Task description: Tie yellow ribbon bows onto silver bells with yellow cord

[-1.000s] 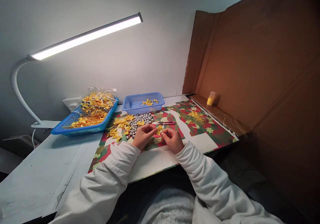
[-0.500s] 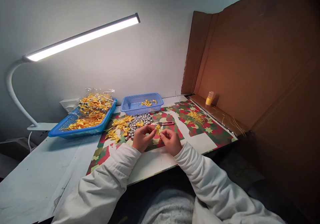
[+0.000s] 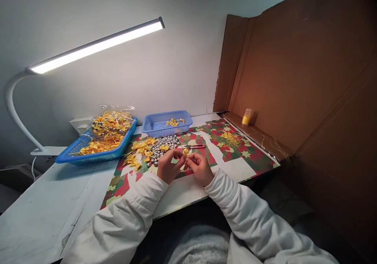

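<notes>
A small yellow ribbon bow is held between my two hands above the patterned tabletop. My left hand pinches it from the left with closed fingers. From the right, the fingertips of my right hand are pinched at the bow's lower side, where a thin yellow cord seems to hang. Just beyond my left hand lies a heap of silver bells, with loose yellow bows to its left. Thread snips with a red handle rest behind my fingers.
A blue basket piled with bows and bells stands at left under a lamp. Behind the bells is a smaller blue basket with some bows. Yellow cords lie at right, near a small bottle and a cardboard wall.
My hands have come closer together, the right one shifting slightly left so that its fingertips meet the left fingers at the bow. Other things stay in place.
</notes>
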The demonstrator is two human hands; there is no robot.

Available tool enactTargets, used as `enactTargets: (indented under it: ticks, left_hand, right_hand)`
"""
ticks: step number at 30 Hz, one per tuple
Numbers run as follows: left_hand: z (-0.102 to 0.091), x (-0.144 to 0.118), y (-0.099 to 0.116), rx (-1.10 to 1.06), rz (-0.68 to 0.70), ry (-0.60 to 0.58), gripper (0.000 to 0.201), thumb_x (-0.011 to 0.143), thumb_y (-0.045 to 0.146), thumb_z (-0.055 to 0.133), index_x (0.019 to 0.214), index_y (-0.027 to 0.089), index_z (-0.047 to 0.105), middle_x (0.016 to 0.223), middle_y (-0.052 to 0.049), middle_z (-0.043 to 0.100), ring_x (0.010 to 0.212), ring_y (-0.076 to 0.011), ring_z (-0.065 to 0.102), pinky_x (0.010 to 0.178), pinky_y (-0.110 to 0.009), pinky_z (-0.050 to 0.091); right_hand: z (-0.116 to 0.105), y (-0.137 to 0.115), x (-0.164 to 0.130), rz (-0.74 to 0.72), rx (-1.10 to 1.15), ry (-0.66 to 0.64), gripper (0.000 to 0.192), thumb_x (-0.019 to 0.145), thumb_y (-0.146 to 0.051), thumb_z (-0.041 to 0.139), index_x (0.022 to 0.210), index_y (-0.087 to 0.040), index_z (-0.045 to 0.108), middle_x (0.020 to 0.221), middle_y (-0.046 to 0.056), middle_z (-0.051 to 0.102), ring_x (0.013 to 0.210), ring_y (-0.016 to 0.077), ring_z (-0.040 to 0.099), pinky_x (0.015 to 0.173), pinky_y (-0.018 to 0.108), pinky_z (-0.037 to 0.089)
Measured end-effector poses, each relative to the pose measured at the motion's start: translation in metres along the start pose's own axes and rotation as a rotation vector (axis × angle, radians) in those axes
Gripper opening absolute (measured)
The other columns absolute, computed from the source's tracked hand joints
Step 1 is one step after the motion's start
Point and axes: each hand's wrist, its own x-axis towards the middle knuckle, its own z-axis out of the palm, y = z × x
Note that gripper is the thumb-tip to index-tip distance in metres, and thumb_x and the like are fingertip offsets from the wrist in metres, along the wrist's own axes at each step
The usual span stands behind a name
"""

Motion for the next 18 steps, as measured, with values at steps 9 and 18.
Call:
enactTargets:
  ticks: [9,18]
  left_hand:
    - [-0.003,0.001,-0.003,0.008,0.021,0.012,0.008,0.063,0.021,0.071,0.060,0.022,0.064,0.060,0.000,0.061,0.059,-0.0147,0.053,0.067,-0.026,0.044]
    - [-0.003,0.003,-0.012,0.001,0.067,-0.005,0.009,0.069,0.025,0.069,0.065,0.020,0.063,0.062,0.000,0.064,0.059,-0.0134,0.056,0.062,-0.025,0.046]
  right_hand:
    - [-0.004,-0.002,-0.003,-0.044,-0.028,-0.002,0.016,0.077,-0.034,0.060,0.074,-0.018,0.059,0.057,-0.001,0.063,0.055,0.0135,0.062,0.059,0.026,0.050]
    - [-0.005,-0.004,-0.004,-0.064,-0.119,0.007,0.013,0.077,-0.029,0.058,0.071,-0.018,0.059,0.054,-0.002,0.061,0.053,0.0138,0.060,0.057,0.025,0.048]
